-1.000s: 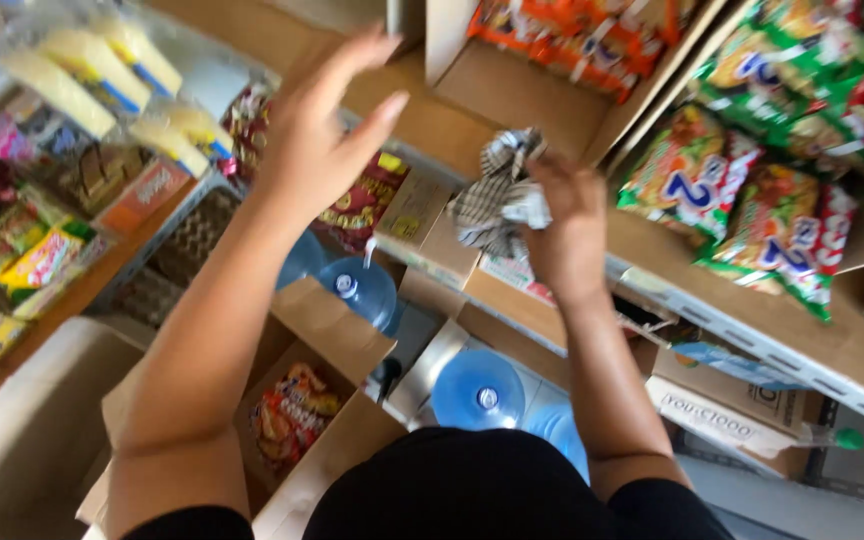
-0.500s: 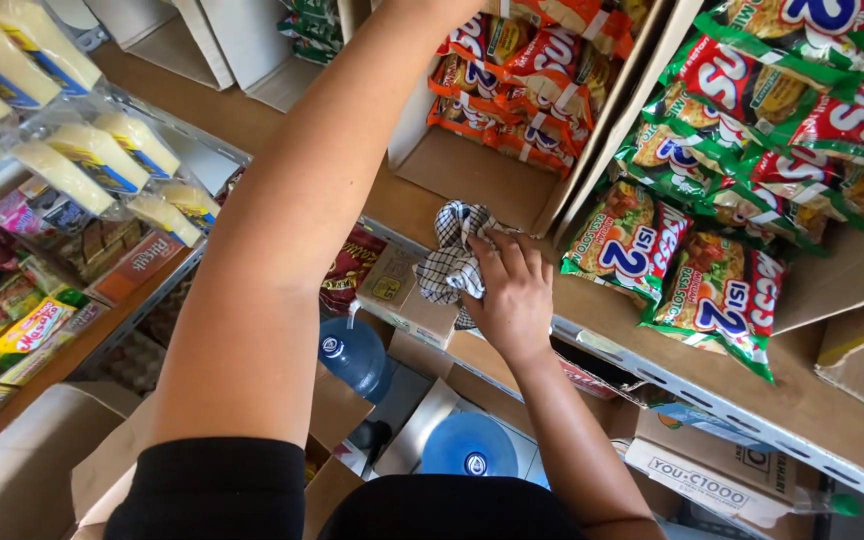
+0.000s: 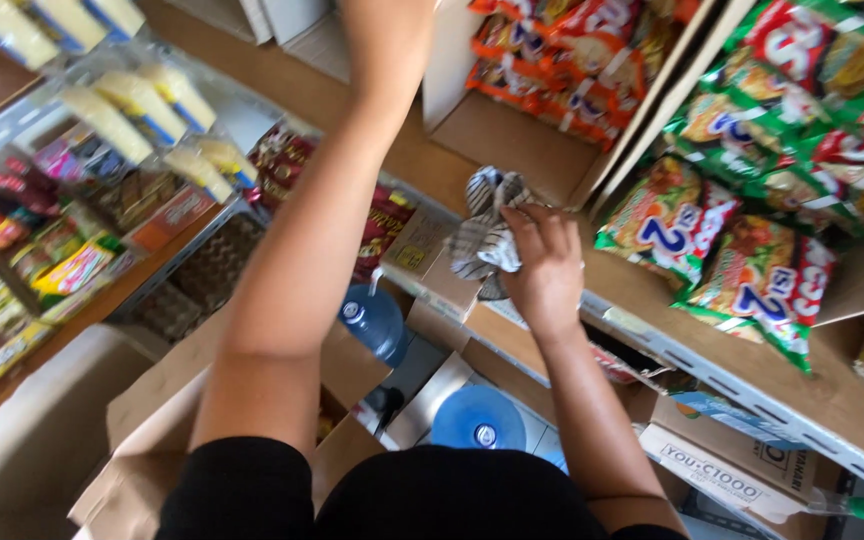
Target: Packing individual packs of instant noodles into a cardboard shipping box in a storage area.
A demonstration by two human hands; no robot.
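My right hand (image 3: 547,265) grips a crumpled grey-and-white checked cloth (image 3: 484,230) and holds it against the front of a wooden shelf (image 3: 642,300). My left arm (image 3: 302,270) reaches up and away over the shelf. My left hand (image 3: 389,35) is cut off by the top edge of the view, so its fingers are hidden. It is close to a cardboard tray of red snack packets (image 3: 562,70) on the upper shelf.
Green and red noodle packets (image 3: 742,240) fill the shelf at right. Yellow packets (image 3: 122,110) and small sweets (image 3: 42,260) line the left shelves. Below stand blue water bottles (image 3: 477,420), an open cardboard box (image 3: 162,400) and flat boxes (image 3: 722,470).
My left arm has risen from over the boxes up towards the upper shelf, and the hand has left the view. My right hand with the cloth has stayed at the shelf edge.
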